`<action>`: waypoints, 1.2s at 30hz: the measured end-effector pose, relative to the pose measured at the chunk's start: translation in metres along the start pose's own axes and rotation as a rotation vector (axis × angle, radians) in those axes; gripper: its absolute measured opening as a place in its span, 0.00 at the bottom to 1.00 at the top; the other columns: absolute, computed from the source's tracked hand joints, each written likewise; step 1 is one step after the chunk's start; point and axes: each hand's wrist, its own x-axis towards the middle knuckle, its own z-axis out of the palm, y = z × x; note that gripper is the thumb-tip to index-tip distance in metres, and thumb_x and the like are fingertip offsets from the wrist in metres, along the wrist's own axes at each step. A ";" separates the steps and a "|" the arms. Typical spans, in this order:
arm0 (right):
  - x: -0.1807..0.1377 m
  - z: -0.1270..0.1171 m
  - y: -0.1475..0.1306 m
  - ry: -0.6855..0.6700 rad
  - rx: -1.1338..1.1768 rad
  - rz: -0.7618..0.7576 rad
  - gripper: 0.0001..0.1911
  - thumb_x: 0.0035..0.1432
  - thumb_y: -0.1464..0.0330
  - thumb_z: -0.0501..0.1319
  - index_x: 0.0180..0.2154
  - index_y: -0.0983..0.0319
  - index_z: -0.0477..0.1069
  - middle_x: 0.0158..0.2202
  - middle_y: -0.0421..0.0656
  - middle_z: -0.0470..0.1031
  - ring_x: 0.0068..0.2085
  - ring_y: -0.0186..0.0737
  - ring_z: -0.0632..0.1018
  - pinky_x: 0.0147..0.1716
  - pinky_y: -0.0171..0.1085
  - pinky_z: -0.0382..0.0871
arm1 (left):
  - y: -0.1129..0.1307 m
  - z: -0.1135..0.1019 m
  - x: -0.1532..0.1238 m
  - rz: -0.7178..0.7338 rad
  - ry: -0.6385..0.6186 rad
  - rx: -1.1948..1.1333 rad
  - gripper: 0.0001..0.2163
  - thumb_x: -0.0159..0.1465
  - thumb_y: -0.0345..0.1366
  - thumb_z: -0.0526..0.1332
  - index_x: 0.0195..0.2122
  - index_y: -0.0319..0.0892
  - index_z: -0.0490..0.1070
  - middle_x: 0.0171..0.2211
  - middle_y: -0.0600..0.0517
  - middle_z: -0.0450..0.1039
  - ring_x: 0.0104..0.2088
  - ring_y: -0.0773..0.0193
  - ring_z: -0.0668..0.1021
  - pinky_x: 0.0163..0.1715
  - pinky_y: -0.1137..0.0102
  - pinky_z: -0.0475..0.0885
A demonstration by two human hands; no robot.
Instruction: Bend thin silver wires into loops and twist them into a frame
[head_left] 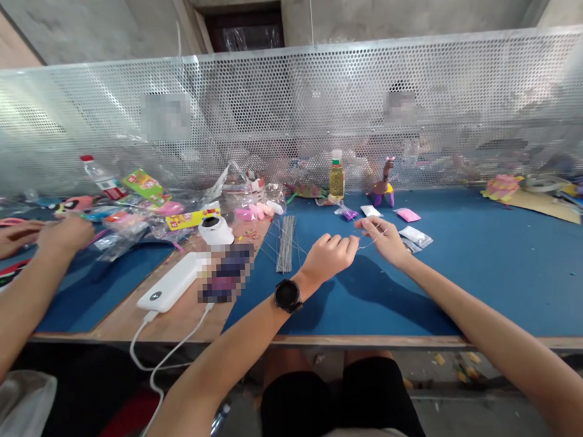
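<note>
Over the blue table mat (484, 269), my left hand (332, 255) is closed, its fingers curled on a thin metal wire (367, 244). My right hand (384, 239) pinches the same wire a short way to the right, so the wire spans between both hands. A bundle of straight thin wires (286, 244) lies left of my left hand. Beyond my hands lie a small purple packet (349, 214), a white packet (370, 211) and a pink packet (408, 214). Another white packet (415, 236) is beside my right hand.
A white power bank (172, 283) with cables and a phone (227, 273) lie on the left. A bottle of yellow liquid (336, 175) and a purple-and-brown clay figure (385, 184) stand before the perforated metal screen (287, 104). A co-worker's hands (57, 236) work at far left.
</note>
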 end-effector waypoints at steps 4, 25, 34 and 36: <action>0.000 0.001 -0.005 0.017 0.078 0.016 0.26 0.57 0.43 0.64 0.38 0.59 0.79 0.40 0.45 0.81 0.42 0.45 0.79 0.45 0.44 0.75 | 0.003 -0.001 0.001 -0.049 0.000 -0.093 0.16 0.76 0.34 0.49 0.40 0.38 0.76 0.22 0.49 0.73 0.26 0.63 0.75 0.27 0.65 0.55; -0.006 0.007 -0.021 -0.011 0.290 0.115 0.27 0.57 0.44 0.66 0.49 0.55 0.74 0.48 0.45 0.82 0.45 0.44 0.83 0.39 0.42 0.81 | -0.001 0.023 0.002 -0.823 0.087 -1.320 0.23 0.70 0.55 0.56 0.47 0.39 0.77 0.25 0.51 0.78 0.18 0.68 0.77 0.19 0.75 0.70; -0.005 0.007 -0.020 -0.023 0.210 0.094 0.30 0.57 0.40 0.62 0.42 0.58 0.83 0.44 0.48 0.83 0.48 0.52 0.82 0.46 0.48 0.81 | -0.002 0.028 0.004 -1.062 0.095 -1.523 0.24 0.68 0.56 0.60 0.48 0.38 0.76 0.23 0.50 0.78 0.18 0.66 0.78 0.17 0.75 0.70; -0.006 0.008 -0.021 -0.032 0.227 0.103 0.29 0.58 0.40 0.62 0.42 0.57 0.83 0.45 0.47 0.83 0.48 0.52 0.82 0.46 0.48 0.81 | -0.001 0.028 0.003 -1.091 0.110 -1.522 0.24 0.68 0.56 0.60 0.48 0.38 0.76 0.23 0.50 0.78 0.19 0.66 0.78 0.18 0.75 0.70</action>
